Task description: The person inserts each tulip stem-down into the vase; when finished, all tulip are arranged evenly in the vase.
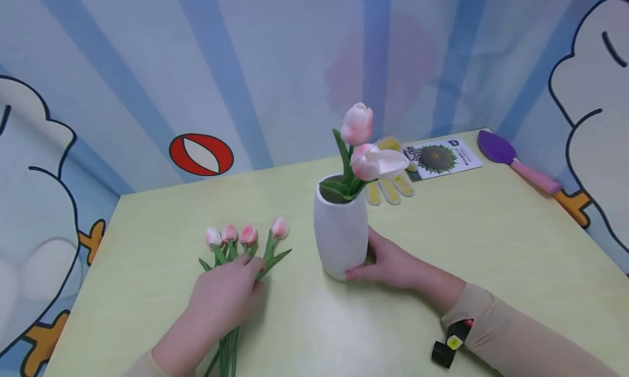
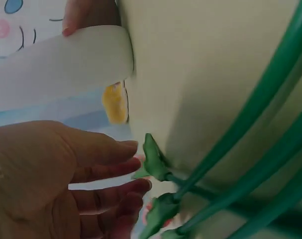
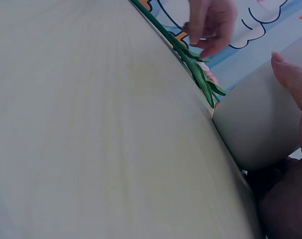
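Note:
A white vase (image 1: 340,235) stands upright on the table, holding two pale pink tulips (image 1: 357,124) with green leaves. My right hand (image 1: 393,262) grips the vase low on its right side, the thumb across the front near the base. To the left, several pink tulips (image 1: 248,235) lie on the table, heads toward the back. Over their upper stems is my left hand (image 1: 223,292). In the left wrist view that hand's thumb and fingers (image 2: 98,149) are loosely bent, with a gap between them, beside the leaves (image 2: 153,158); no stem is pinched there.
Behind the vase lies a white and yellow glove (image 1: 390,190), partly hidden by the flowers. A card with a round green plant picture (image 1: 467,157) sits at the back edge. A purple trowel with a pink handle (image 1: 496,146) rests at the back right corner, by the printed backdrop.

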Motion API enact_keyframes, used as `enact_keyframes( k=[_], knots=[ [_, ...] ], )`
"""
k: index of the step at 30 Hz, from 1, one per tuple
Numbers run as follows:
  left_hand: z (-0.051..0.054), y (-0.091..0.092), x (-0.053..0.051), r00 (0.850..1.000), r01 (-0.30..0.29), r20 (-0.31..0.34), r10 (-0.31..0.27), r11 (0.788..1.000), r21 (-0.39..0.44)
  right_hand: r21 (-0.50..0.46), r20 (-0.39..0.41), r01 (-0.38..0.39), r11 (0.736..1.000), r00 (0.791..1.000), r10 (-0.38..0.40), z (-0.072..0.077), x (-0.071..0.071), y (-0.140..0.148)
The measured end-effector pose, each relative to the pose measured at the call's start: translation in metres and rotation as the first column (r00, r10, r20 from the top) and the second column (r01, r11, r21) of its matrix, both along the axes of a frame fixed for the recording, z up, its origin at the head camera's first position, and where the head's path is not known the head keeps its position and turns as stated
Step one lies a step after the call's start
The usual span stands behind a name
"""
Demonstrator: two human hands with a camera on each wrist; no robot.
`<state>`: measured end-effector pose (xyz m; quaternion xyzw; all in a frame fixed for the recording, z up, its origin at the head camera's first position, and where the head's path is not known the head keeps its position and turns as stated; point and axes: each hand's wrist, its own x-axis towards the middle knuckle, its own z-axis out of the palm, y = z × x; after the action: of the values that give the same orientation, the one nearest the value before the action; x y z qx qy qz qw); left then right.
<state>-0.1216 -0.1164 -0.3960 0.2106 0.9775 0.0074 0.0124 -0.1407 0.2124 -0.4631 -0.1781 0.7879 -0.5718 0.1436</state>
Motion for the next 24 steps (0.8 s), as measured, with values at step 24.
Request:
enact_keyframes(
  k=[24],
  knots=[
    [-0.023, -0.016, 0.004, 0.987, -0.127, 0.109, 0.117, 0.988, 0.091, 0.008, 0.017, -0.006, 1.0, 1.0, 0.006, 0.001, 0.0, 0.003]
  ],
)
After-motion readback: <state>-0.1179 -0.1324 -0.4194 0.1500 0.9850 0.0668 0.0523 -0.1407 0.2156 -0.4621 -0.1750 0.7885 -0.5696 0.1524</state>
